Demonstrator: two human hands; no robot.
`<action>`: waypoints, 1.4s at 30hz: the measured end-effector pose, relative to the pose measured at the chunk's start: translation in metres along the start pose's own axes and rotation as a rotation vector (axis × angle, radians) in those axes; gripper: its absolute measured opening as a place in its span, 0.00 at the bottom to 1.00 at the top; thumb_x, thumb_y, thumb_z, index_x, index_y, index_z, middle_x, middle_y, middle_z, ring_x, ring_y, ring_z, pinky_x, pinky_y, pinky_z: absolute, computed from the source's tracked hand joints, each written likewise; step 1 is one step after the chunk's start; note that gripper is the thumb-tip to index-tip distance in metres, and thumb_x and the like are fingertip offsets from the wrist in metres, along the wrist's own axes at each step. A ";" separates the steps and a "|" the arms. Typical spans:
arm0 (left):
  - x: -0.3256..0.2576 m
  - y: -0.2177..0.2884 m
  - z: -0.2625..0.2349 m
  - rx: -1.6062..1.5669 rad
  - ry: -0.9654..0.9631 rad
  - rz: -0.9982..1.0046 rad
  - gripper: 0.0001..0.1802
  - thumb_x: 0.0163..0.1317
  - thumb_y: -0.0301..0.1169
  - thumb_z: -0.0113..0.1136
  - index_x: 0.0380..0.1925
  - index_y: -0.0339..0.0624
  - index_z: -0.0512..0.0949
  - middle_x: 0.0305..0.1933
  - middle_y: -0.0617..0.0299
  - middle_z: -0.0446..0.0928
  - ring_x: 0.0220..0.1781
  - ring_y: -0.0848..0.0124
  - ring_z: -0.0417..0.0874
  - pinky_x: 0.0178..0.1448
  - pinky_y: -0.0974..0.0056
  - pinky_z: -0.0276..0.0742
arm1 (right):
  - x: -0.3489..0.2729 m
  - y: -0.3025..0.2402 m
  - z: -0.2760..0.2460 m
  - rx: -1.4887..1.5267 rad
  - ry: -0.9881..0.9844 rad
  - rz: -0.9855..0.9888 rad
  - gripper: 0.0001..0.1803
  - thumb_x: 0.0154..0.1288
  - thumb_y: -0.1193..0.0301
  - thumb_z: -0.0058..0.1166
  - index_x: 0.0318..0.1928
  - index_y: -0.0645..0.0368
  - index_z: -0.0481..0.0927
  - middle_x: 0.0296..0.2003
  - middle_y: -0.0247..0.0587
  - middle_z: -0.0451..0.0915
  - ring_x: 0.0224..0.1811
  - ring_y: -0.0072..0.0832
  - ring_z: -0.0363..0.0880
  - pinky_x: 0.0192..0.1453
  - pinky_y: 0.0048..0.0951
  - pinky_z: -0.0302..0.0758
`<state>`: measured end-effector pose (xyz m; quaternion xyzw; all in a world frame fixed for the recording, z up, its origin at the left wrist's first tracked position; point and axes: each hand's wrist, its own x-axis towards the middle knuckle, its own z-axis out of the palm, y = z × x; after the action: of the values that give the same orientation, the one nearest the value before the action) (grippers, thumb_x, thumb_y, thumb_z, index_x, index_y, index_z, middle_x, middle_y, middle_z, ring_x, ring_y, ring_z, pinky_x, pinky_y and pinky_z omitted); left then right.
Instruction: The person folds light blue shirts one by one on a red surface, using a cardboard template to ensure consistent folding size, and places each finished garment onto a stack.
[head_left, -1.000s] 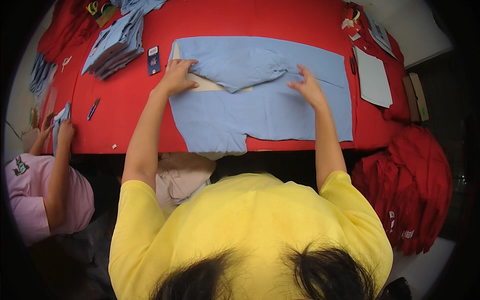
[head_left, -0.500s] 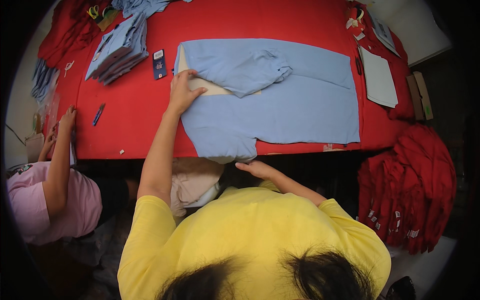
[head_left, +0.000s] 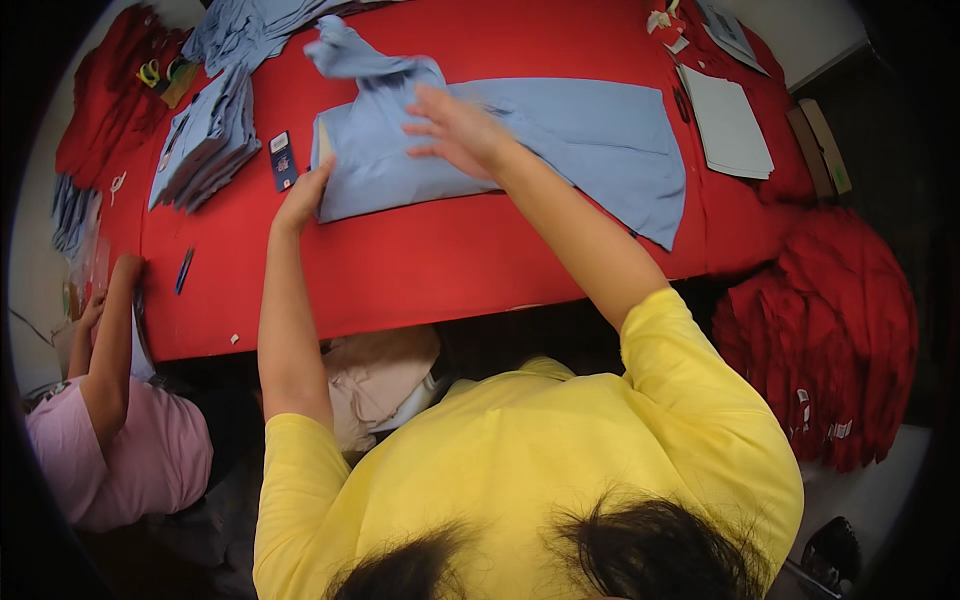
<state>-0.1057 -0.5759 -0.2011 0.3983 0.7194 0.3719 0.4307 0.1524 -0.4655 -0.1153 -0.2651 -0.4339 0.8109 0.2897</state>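
A light blue shirt [head_left: 590, 130] lies across the red tabletop, with its near side folded over toward the far side. A narrow strip of a cream board [head_left: 323, 143] shows at its left end; the rest of the board is covered. My left hand [head_left: 303, 197] grips the shirt's left edge by the board, thumb on top. My right hand [head_left: 457, 130] is over the middle of the shirt, fingers spread and slightly blurred, with nothing in it. Beyond it, a sleeve [head_left: 370, 60] is flung up toward the far side, blurred at its tip.
Left of the shirt are a dark blue tag [head_left: 282, 160], a stack of folded blue shirts [head_left: 210, 135] and a pen [head_left: 184, 270]. White sheets [head_left: 725, 125] lie at the right. Red garments [head_left: 810, 330] hang off the near right side. A co-worker in pink [head_left: 130, 450] works at the left.
My right hand has swung up from the near table edge, carrying the shirt's near side and sleeve over to the far side, and has let go. My left hand has shifted slightly left and nearer.
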 end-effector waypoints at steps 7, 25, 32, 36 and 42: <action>0.002 0.002 0.043 0.675 0.520 0.144 0.24 0.61 0.40 0.58 0.54 0.40 0.74 0.46 0.39 0.79 0.49 0.44 0.79 0.56 0.52 0.71 | -0.184 0.036 -0.184 -1.847 0.630 -0.430 0.22 0.48 0.76 0.55 0.48 0.52 0.75 0.50 0.44 0.72 0.52 0.46 0.68 0.54 0.49 0.65; 0.031 -0.002 0.080 0.583 1.002 -0.048 0.25 0.69 0.52 0.45 0.46 0.41 0.77 0.35 0.42 0.81 0.39 0.42 0.81 0.42 0.45 0.74 | -0.009 -0.088 -0.385 -1.600 1.112 -0.208 0.14 0.69 0.61 0.47 0.47 0.55 0.74 0.46 0.47 0.80 0.46 0.49 0.80 0.49 0.50 0.73; 0.032 -0.015 0.069 0.675 1.048 -0.002 0.25 0.63 0.53 0.53 0.44 0.43 0.80 0.36 0.42 0.81 0.40 0.42 0.82 0.44 0.48 0.76 | -0.008 -0.079 -0.398 -1.702 1.090 -0.659 0.17 0.60 0.59 0.60 0.43 0.55 0.74 0.41 0.44 0.76 0.44 0.47 0.75 0.45 0.48 0.72; 0.024 0.005 0.071 0.650 0.926 -0.054 0.23 0.62 0.51 0.56 0.42 0.42 0.79 0.36 0.41 0.81 0.41 0.43 0.82 0.45 0.46 0.75 | -0.031 -0.060 -0.357 -1.767 0.644 -0.699 0.17 0.61 0.62 0.58 0.48 0.55 0.76 0.51 0.41 0.74 0.57 0.44 0.68 0.59 0.47 0.62; 0.017 0.008 0.078 0.649 0.981 0.067 0.15 0.61 0.43 0.60 0.36 0.42 0.78 0.37 0.50 0.80 0.39 0.50 0.80 0.44 0.51 0.73 | -0.002 -0.072 -0.336 -1.894 0.807 -0.289 0.19 0.62 0.66 0.55 0.53 0.56 0.75 0.54 0.45 0.74 0.59 0.44 0.69 0.67 0.48 0.60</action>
<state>-0.0372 -0.5424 -0.2269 0.3136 0.8986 0.2870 -0.1084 0.3997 -0.2496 -0.2158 -0.5812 -0.7916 -0.0532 0.1808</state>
